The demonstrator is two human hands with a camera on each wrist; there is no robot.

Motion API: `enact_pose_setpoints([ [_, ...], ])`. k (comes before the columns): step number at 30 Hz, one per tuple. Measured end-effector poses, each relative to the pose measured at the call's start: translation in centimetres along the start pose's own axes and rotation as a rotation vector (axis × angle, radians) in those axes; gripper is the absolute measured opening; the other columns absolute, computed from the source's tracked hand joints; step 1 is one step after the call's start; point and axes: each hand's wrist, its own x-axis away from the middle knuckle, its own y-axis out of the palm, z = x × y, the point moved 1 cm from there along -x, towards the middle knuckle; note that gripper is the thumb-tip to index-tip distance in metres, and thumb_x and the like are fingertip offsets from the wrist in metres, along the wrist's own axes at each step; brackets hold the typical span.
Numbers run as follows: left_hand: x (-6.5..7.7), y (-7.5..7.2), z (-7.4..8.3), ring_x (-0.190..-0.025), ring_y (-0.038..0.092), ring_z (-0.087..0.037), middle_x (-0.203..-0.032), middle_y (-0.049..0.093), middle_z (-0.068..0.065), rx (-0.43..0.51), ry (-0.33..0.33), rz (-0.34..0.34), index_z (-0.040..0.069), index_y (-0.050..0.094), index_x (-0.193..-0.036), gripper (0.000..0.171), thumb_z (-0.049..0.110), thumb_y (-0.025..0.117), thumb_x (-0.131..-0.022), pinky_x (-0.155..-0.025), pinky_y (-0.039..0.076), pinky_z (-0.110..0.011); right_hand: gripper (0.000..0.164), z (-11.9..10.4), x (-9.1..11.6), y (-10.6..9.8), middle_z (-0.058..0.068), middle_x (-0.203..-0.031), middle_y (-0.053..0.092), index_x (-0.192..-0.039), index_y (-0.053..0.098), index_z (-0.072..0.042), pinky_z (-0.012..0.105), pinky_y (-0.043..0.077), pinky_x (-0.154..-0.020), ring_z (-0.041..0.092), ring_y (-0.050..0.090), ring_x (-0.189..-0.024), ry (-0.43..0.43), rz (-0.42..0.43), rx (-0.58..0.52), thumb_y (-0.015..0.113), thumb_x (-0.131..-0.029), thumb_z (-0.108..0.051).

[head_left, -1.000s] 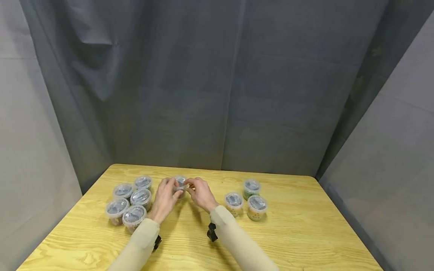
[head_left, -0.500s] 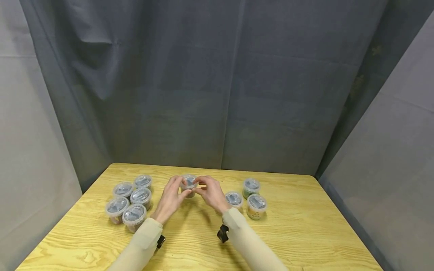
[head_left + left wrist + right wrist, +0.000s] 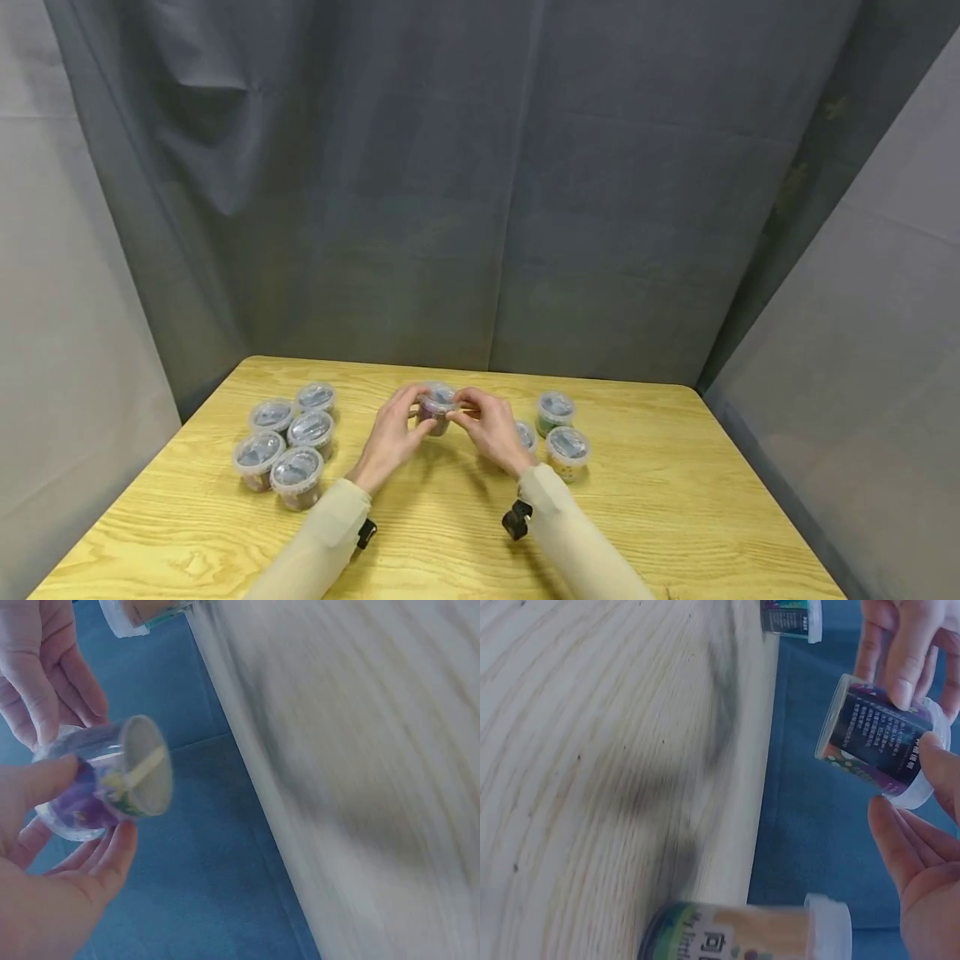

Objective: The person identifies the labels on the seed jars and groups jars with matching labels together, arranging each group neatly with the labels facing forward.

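Note:
Both hands hold a small clear plastic tub [image 3: 434,422] with a lid, raised off the table. Its label is purple and dark with small print, plainest on the tub [image 3: 877,735] in the right wrist view. My left hand [image 3: 393,435] grips one side, thumb and fingers around the wall of the tub [image 3: 90,799]. From the other side my right hand [image 3: 492,431] pinches it near the lid, with the thumb at the lid's edge in the right wrist view. The tub's bare base faces the table in the left wrist view.
Several similar lidded tubs [image 3: 297,475] stand grouped on the left of the wooden table [image 3: 675,500]. To the right stand three more, including a green one [image 3: 555,412] and a yellow one [image 3: 567,454]; the right forearm partly covers the third tub [image 3: 527,435]. A dark curtain [image 3: 420,208] hangs behind.
Both hands have carried the tub to the right, away from the left group. The right hand now covers more of the nearest right-hand tub. The standing tubs have not moved.

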Motion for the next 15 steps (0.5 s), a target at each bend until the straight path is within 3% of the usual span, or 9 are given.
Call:
enact_pose_setpoints([
  [7, 0.2, 0.1, 0.0, -0.117, 0.063, -0.031, -0.129, 0.063, -0.018, 0.089, -0.115, -0.040, 0.008, 0.044, -0.144, 0.065, 0.012, 0.075, -0.087, -0.098, 0.053, -0.040, 0.017, 0.4, 0.6, -1.2, 0.006, -0.114, 0.072, -0.108, 0.067, -0.016, 0.032, 0.058, -0.090, 0.022, 0.069, -0.108, 0.106, 0.026, -0.136, 0.070, -0.092, -0.021],
  [15, -0.1, 0.4, 0.2, -0.119, 0.063, -0.029, -0.132, 0.062, -0.017, 0.206, -0.242, -0.102, 0.004, 0.054, -0.138, 0.058, 0.029, 0.074, -0.089, -0.102, 0.051, -0.039, 0.018, 0.4, 0.8, -2.7, 0.009, -0.114, 0.071, -0.107, 0.067, -0.012, 0.032, 0.057, -0.090, 0.025, 0.068, -0.108, 0.144, 0.062, -0.228, 0.070, -0.091, -0.020],
])
